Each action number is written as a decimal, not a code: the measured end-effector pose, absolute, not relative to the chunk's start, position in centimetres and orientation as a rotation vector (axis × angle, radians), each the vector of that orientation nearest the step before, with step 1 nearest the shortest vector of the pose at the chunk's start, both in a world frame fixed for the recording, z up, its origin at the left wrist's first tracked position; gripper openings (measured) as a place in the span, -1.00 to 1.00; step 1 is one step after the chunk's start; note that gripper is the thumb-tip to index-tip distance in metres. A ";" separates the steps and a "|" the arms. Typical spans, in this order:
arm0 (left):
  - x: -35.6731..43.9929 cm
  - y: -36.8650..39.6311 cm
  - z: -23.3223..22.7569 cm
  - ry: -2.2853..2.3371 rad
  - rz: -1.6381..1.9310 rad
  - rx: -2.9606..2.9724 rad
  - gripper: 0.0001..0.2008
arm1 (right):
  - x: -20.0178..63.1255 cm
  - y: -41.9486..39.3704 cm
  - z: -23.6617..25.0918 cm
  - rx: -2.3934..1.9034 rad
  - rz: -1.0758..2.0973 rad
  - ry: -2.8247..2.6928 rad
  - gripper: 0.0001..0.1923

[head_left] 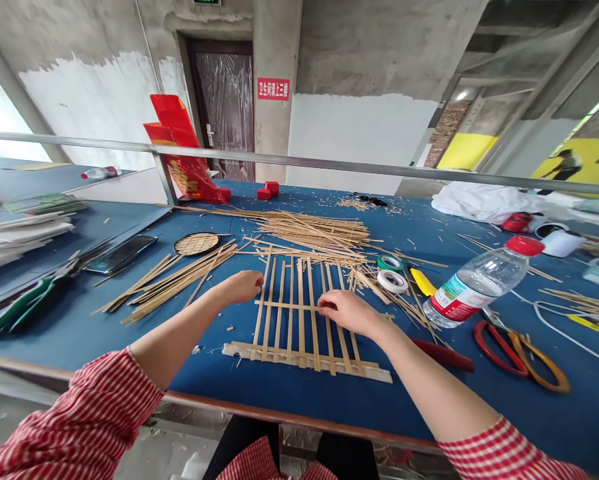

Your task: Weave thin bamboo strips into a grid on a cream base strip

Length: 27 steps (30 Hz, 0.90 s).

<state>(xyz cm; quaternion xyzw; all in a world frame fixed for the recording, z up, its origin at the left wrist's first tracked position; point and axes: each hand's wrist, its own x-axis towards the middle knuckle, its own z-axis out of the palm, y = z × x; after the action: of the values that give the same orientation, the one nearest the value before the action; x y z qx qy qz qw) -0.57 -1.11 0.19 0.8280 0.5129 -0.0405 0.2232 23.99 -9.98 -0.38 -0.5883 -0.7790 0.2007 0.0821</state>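
Several upright bamboo strips [290, 313] lie side by side on the blue table, their near ends on a crosswise strip and a whitish taped bar [304, 367]. A thin bamboo strip [289, 305] runs across their middle. My right hand [349, 312] is closed, thumb and finger pinched at this cross strip, right of centre. My left hand [242, 287] is closed too, its fingertips against the upper part of the leftmost strip; whatever they hold is hidden. Behind both hands lies a pile of loose bamboo strips [314, 230].
Right of the work are a white tape roll [392, 281], green tape roll [390, 263], water bottle [484, 283] and scissors [524, 353]. More strips [179, 283], a round woven piece [196, 244], a phone [122, 254] and green-handled pliers [29, 297] lie left. A metal rail [329, 162] crosses behind.
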 end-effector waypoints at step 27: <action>1.7 -5.3 0.0 1.084 0.108 2.514 -0.79 | 23.8 -9.2 0.2 -1.569 0.110 -2.589 -0.77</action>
<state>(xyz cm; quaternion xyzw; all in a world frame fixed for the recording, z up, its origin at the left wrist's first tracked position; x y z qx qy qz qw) 1.73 -5.26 -0.04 0.8992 0.3876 0.0386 0.1994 23.76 -9.18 0.18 -0.5171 -0.8533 0.0364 0.0562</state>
